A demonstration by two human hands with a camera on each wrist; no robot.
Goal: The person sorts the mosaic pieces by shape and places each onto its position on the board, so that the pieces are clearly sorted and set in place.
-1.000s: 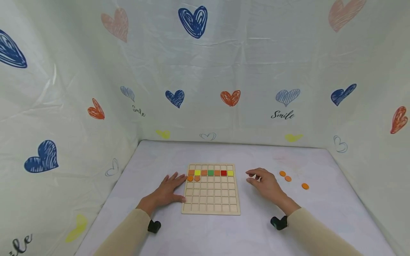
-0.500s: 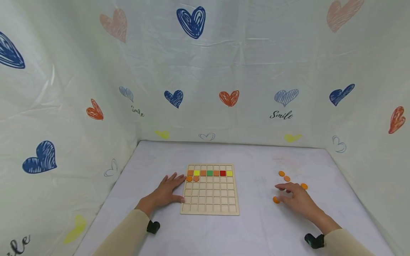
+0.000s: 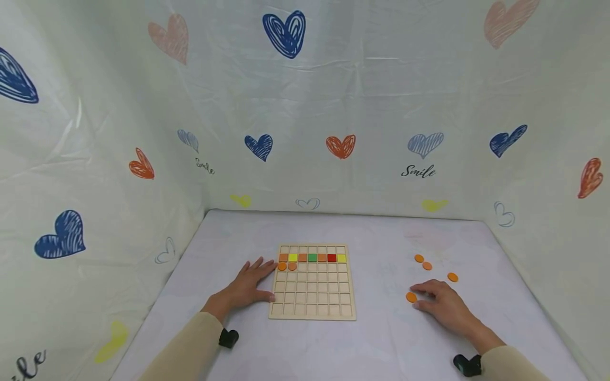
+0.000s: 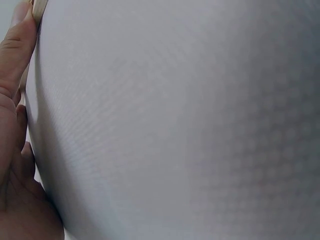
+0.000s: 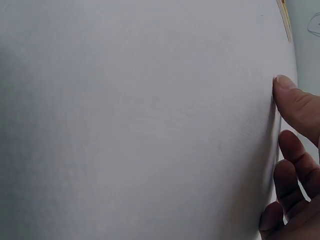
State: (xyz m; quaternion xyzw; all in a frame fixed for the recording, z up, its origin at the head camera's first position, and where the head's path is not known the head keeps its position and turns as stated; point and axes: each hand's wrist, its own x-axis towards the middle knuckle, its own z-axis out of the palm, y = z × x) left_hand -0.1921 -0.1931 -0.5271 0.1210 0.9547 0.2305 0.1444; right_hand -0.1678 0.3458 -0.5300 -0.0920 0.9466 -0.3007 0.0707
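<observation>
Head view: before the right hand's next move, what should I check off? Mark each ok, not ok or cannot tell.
1. Left hand touching the board: ok, at its left edge.
2. Right hand at the nearest loose orange disc: ok, thumb and finger beside it.
3. Firm pinch on that disc: cannot tell.
4. Two placed discs in neighbouring cells: ok.
5. Disc discernible in the right wrist view: not ok.

White heart-print sheeting (image 3: 229, 95) around me: front, left, right. Creased, slightly glossy. Hearts (image 3: 259, 147) in blue, red, pink, yellow, plus black "Smile" lettering (image 3: 418, 171). White-topped desk (image 3: 371, 346) before me, faint pink smudge (image 3: 424, 241) toward far right. Light's soft.
</observation>
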